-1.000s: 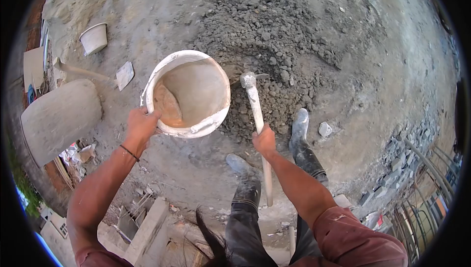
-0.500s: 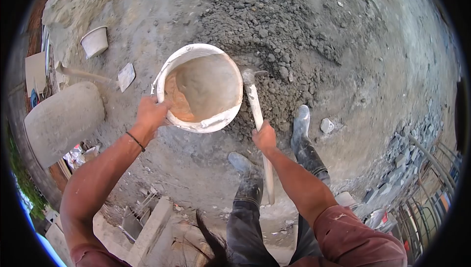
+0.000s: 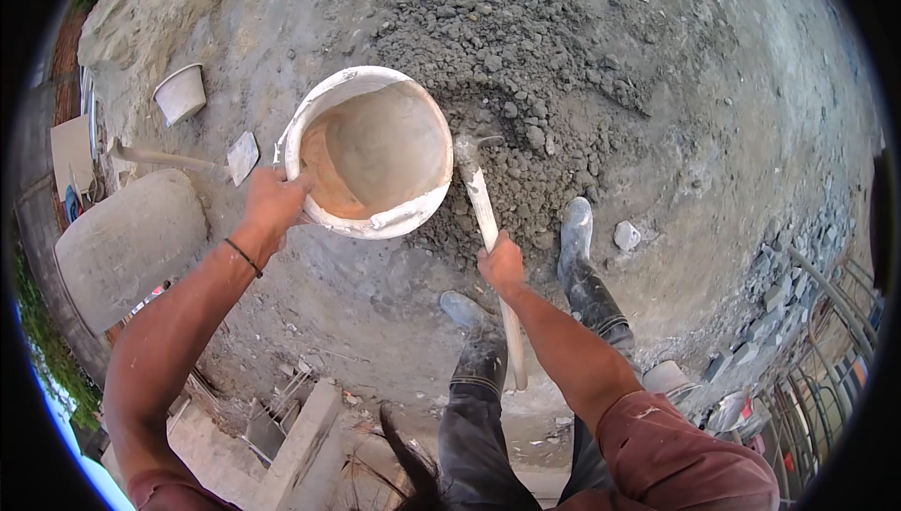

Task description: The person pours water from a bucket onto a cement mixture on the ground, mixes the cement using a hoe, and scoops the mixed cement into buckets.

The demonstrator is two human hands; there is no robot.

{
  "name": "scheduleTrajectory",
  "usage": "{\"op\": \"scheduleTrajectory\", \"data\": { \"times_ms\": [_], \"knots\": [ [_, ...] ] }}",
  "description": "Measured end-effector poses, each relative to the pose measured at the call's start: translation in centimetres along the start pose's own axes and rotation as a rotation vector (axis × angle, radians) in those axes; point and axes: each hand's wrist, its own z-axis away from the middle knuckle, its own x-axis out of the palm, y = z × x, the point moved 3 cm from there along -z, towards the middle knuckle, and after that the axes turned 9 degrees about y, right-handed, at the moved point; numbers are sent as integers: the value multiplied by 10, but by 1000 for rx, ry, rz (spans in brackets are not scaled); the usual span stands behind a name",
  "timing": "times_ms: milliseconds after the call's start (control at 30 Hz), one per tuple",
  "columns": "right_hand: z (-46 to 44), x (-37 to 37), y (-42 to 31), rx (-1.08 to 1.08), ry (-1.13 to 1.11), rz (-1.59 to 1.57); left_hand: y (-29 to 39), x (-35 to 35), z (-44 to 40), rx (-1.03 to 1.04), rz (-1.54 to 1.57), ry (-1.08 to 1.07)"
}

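Observation:
My left hand grips the near left rim of a large white bucket, its fingers closed over the edge. The bucket's mouth faces up at me, showing cloudy grey-brown water and an orange-brown patch of inner wall. In my right hand is the pale wooden handle of a hoe, wrapped by my fingers about midway. The hoe's head lies at the edge of a pile of damp grey mortar mix, just right of the bucket, its blade partly hidden in the lumps.
My boots stand close below the pile. A small white tub, another wooden-handled tool and a big dusty rounded container are at left. A white stone, grey rubble and metal bars lie at right.
My left hand and the bucket have moved slightly up and to the left, away from the hoe. The right hand still holds the hoe in nearly the same place.

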Motion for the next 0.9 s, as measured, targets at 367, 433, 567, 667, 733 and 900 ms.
{"op": "scheduleTrajectory", "data": {
  "times_ms": [367, 433, 567, 667, 733, 900],
  "knots": [
    [1, -1, 0, -9, 6, -20, -11, -8, -46, 737, -419, 246],
    [0, -1, 3, -6, -2, -12, 13, -9, -29, 846, -446, 275],
    [0, 3, 8, -37, 20, -19, 32, -8, -19, 730, -508, 233],
    [0, 3, 8, -42, 28, -12, 25, -11, -30, 796, -448, 278],
    [1, 3, 8, -37, 15, 6, 28, -13, -26, 855, -415, 300],
    [4, 1, 3, -18, 45, -9, 39, -20, -10, 778, -367, 340]
  ]
}}
